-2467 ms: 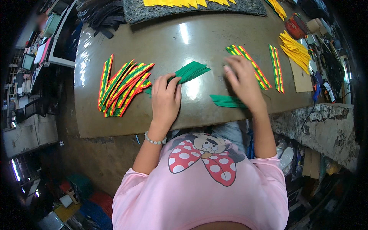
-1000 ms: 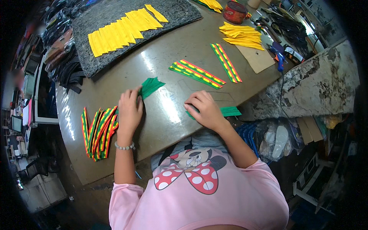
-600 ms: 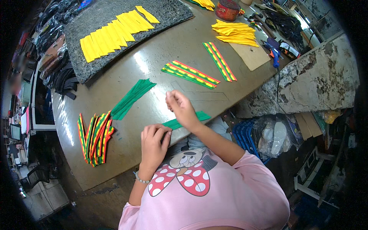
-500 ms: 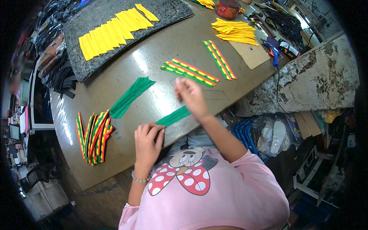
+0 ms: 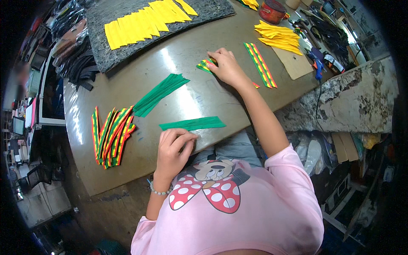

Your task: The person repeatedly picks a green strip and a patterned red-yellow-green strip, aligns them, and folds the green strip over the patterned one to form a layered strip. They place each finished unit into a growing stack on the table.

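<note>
My left hand (image 5: pixel 173 146), its fingers curled together, rests at the near edge of a flat green fabric strip (image 5: pixel 197 123), close to the table's front edge. Nothing shows between its fingertips. Farther away, my right hand (image 5: pixel 227 66) is closed over the left end of red, yellow and green patterned strips (image 5: pixel 204 65), with thumb and fingers at that end. My hand and forearm hide most of these strips; a red tip peeks out beyond the wrist. Another pair of patterned strips (image 5: pixel 260 65) lies to the right. A green bundle of strips (image 5: pixel 160 94) fans out left of centre.
A heap of patterned strips (image 5: pixel 111 137) lies at the table's left. Yellow pieces (image 5: pixel 142 26) line a dark stone slab (image 5: pixel 98 54) at the back. More yellow pieces (image 5: pixel 278 37) lie on brown card (image 5: pixel 290 63), near a red tin (image 5: pixel 272 11) and a blue glue gun (image 5: pixel 317 63).
My right hand has moved away from the green strip, up and right, onto the patterned strips. My left hand has slid off the green strip's end to its near edge. The view has shifted.
</note>
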Motion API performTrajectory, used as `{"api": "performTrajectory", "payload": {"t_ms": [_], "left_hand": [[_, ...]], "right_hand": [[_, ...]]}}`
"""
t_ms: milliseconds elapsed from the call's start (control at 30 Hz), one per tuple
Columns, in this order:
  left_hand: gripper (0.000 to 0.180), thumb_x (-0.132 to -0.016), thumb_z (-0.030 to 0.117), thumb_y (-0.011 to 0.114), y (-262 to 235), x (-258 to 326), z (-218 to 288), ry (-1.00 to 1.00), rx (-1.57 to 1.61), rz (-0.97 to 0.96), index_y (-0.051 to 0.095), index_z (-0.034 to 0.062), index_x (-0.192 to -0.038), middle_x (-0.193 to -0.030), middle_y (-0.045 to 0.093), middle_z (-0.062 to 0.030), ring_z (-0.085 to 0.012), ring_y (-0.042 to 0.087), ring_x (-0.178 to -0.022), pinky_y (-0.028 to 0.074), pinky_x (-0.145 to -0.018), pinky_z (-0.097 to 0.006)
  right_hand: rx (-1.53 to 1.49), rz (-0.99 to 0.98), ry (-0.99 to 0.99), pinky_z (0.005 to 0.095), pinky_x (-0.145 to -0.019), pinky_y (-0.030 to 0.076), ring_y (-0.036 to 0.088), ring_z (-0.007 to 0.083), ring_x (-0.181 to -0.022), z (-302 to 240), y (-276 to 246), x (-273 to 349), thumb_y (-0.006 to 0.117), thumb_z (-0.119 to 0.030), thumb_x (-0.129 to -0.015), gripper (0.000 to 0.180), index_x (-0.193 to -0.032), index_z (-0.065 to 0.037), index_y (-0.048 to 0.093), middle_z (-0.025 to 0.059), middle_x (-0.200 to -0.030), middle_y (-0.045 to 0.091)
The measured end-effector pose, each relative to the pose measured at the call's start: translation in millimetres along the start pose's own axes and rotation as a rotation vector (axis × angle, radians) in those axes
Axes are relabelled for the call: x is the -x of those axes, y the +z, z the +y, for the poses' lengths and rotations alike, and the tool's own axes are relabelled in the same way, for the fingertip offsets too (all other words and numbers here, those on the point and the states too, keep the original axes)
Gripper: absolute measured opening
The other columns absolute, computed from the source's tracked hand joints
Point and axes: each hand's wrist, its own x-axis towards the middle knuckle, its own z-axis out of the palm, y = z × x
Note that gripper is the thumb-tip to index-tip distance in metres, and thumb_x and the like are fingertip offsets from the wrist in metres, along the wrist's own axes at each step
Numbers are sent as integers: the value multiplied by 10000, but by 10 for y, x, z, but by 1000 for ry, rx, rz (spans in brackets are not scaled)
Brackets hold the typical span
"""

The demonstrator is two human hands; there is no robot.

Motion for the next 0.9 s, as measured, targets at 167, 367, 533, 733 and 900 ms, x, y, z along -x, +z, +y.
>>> {"api": "performTrajectory", "payload": {"t_ms": [167, 367, 533, 733, 900], "left_hand": [[156, -817, 17, 727, -57, -33, 7, -183, 157, 40, 720, 46, -971, -943, 659, -95, -245, 641, -888, 494, -806, -346], [265, -938, 87, 673, 33, -335, -196, -421, 478, 106, 661, 1, -1188, -1117, 674, -111, -182, 648, -990, 519, -881, -309], [372, -992, 158, 642, 295, -512, -129, -454, 807, -17, 597, -48, -1298, -1217, 663, -125, -163, 646, -1066, 507, -945, -285], [320, -1009, 193, 621, 352, -500, -79, -652, 934, -8, 658, -82, -1168, -1006, 716, -124, -163, 711, -883, 577, -807, -272], [299, -1008, 189, 622, 326, -434, -100, -679, 1048, 37, 679, -63, -1160, -1019, 718, -103, -142, 704, -880, 570, -784, -251]], "right_hand": [[-108, -264, 138, 370, -871, 514, 641, 247, -934, 23, -106, -54, 722, -168, -864, 298, -1113, -6, 702, 139, -993, 671], [-597, -533, 42, 302, -815, 523, 659, 163, -857, -126, -559, 219, 707, -146, -882, 202, -1024, -3, 724, 94, -901, 711], [-704, -578, -164, 301, -816, 522, 656, 149, -888, -328, -709, 346, 707, -156, -896, 195, -1022, -8, 726, 74, -922, 717], [-596, -504, -33, 303, -800, 505, 628, 146, -898, -482, -687, 492, 731, -167, -889, 205, -1045, -33, 730, 62, -965, 664], [-413, -314, -374, 350, -884, 490, 603, 244, -984, -561, -669, 620, 763, -143, -825, 261, -1080, -90, 740, 74, -1022, 618]]}}
